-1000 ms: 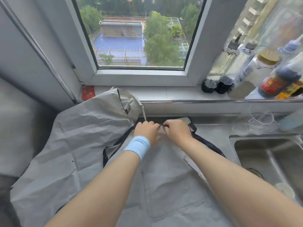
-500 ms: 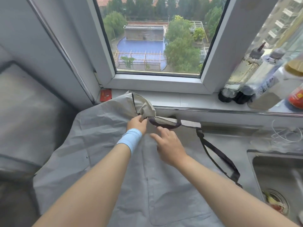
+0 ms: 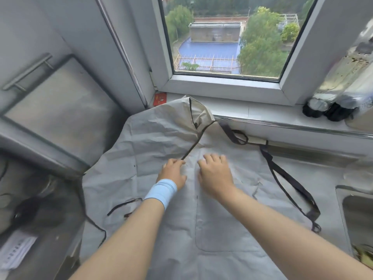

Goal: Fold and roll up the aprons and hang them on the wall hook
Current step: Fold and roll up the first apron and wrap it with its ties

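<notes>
The left fingers (image 3: 177,163) are bent, tips down on the cloth at the lower end of a dark edge trim (image 3: 198,138); the blur hides whether they pinch it. The right fingers (image 3: 212,158) are spread and only slightly bent, lying on the cloth and gripping nothing. The left hand (image 3: 172,173), above a pale blue wristband (image 3: 161,190), and the right hand (image 3: 215,175) rest side by side, close but apart, palms down on the upper middle of the grey apron (image 3: 161,138). The apron lies spread and creased on the bench (image 3: 323,168). Its patch pocket (image 3: 226,229) lies between the forearms, and its far corner (image 3: 198,112) is turned up against the windowsill (image 3: 262,112). A dark strap (image 3: 290,178) loops from the apron's top edge down its right side. Right of the strap, a sink (image 3: 359,207) is set into the bench. On the windowsill, a red card (image 3: 160,98) sits at the left corner and bottles (image 3: 319,106) stand at the right. A bar handle (image 3: 26,73) crosses a cabinet door at far left.
</notes>
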Demonstrator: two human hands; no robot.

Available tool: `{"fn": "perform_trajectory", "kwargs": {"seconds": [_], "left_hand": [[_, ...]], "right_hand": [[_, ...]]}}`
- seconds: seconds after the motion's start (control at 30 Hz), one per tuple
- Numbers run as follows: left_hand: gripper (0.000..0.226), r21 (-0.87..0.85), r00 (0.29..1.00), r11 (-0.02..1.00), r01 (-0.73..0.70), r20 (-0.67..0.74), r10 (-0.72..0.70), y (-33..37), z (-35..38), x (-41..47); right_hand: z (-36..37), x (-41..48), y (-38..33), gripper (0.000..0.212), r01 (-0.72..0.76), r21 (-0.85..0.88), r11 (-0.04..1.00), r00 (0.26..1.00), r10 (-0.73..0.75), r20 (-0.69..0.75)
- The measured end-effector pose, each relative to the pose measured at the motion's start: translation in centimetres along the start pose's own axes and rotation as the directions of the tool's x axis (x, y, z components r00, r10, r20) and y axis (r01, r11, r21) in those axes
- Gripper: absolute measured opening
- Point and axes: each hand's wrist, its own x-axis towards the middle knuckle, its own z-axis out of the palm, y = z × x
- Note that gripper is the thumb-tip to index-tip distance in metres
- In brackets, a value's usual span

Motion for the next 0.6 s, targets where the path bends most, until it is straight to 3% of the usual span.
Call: {"fn": "perform_trajectory", "kwargs": {"seconds": [0.07, 0.17, 0.27, 0.4, 0.47, 0.6], "left_hand": [[0.054, 0.056, 1.0, 0.998, 0.026, -0.004, -0.026, -0.2, 0.7, -1.7], [0.064, 0.121, 0.989, 0.981, 0.151, -0.021, -0.149, -1.2, 1.5, -3.7], [0.069, 0.109, 0.956, 0.954, 0.278, 0.064, -0.285, -3.3, 1.6, -4.6], [0.066, 0.204, 0.926, 0.928, 0.312, 0.153, -0.345, -6.0, 1.4, -4.6], [0.051, 0.223, 0.924, 0.928, 0.3, 0.174, -0.34, -6.6, 1.1, -4.4], [0.026, 0.094, 0.975, 0.978, 0.184, 0.108, -0.193, -5.8, -0.3, -3.7]], "right_hand": [[1.7, -3.2, -1.8, 0.031, 0.003, 0.082, 0.997, 0.999, -0.006, 0.036], [3.5, -6.8, -3.0, 0.062, -0.013, 0.153, 0.988, 0.976, -0.02, 0.215], [4.0, -7.1, -2.1, 0.085, -0.031, 0.173, 0.984, 0.927, -0.037, 0.373], [3.2, -6.0, -0.5, 0.09, -0.06, 0.024, 0.998, 0.862, 0.039, 0.505], [2.8, -6.4, -0.8, 0.084, -0.088, 0.005, 0.996, 0.879, 0.075, 0.471], [2.4, -10.1, -3.3, 0.058, -0.128, 0.041, 0.991, 0.978, 0.119, 0.171]]}}
